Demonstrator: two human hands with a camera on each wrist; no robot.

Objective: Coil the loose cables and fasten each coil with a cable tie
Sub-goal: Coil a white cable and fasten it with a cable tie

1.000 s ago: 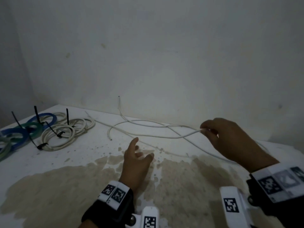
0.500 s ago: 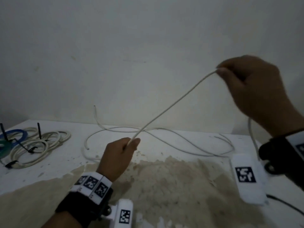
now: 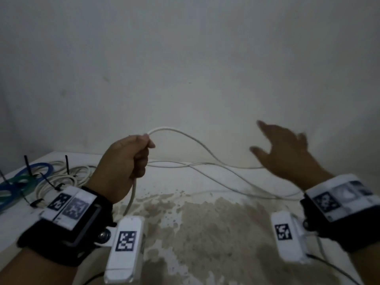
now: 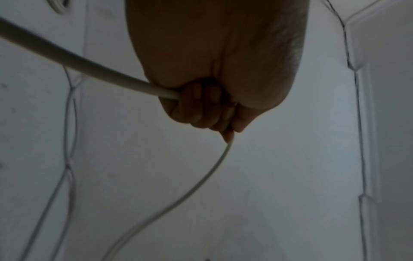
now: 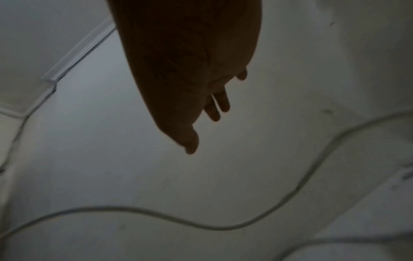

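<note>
A loose white cable (image 3: 197, 141) arches up from my left hand (image 3: 131, 159) and runs down to the right across the table, where more of it lies in long crossing strands. My left hand grips it in a fist above the table; in the left wrist view the cable (image 4: 93, 70) enters the curled fingers (image 4: 201, 106) and leaves below them. My right hand (image 3: 281, 149) hovers above the strands at the right with fingers spread, holding nothing. Seen from the right wrist, its fingers (image 5: 218, 106) are straight above the cable (image 5: 201, 224).
At the far left of the table (image 3: 205, 233) lie tied coils: white cable coils (image 3: 61, 177) and blue and green ones (image 3: 22, 179), with black cable ties (image 3: 27, 164) sticking up. A pale wall (image 3: 185, 68) rises directly behind. A brown stain covers the table's near middle.
My right hand has let go of the cable and dropped lower with fingers spread. My left hand has risen, holding the cable, which now arches from it instead of stretching up to the right hand.
</note>
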